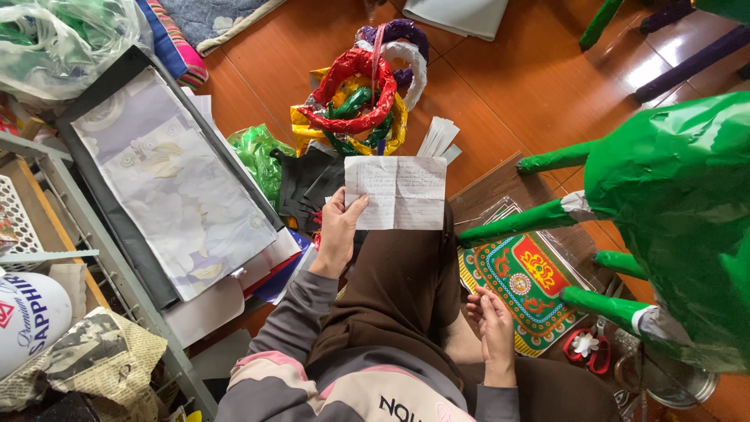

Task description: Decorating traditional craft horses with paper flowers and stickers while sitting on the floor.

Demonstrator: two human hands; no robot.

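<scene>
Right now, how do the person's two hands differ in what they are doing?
The left hand is raised and pinches a creased handwritten paper sheet by its edge; the right hand holds no paper and rests low by the lap. The left reaches forward, the right stays close to the body. Both wear grey sleeves.

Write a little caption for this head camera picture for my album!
Left hand holds up a handwritten paper note; right hand rests empty beside a green paper-wrapped figure.

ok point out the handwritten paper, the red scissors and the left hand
handwritten paper [398, 191], head view, middle of sheet
red scissors [587, 349], head view, the handles
left hand [337, 228], head view, back of hand
</scene>
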